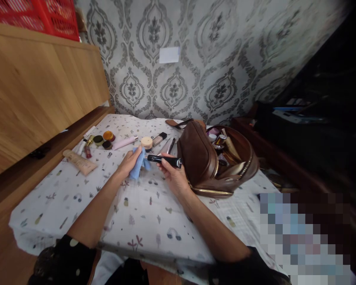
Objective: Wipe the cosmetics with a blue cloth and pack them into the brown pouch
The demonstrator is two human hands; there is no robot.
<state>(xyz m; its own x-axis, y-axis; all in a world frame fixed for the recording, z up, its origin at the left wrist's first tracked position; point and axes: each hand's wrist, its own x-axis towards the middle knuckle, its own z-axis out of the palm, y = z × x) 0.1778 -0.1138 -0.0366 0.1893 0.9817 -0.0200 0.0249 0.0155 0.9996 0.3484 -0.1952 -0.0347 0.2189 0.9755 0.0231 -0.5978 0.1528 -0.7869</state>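
My left hand [129, 163] is closed on a folded light-blue cloth [139, 166]. In my right hand [173, 174] lies a black cosmetic tube [163, 159], held sideways between thumb and fingers. Its left end comes close to the cloth; whether they touch I cannot tell. Just beyond the hands stand a small cream-coloured jar [146, 143] and a foundation bottle with a black cap [159, 139]. To the right, a brown leather bag [198, 158] lies unzipped, with several cosmetics inside, among them a bottle with a shiny cap [220, 140].
On the patterned white sheet [106, 213], at left, lie a beige tube [79, 161], a pink tube [125, 142], an orange jar [108, 136] and several small cosmetics. A wooden cabinet [47, 91] bounds the left side; the patterned wall [190, 87] rises behind. A blurred patch covers the lower right.
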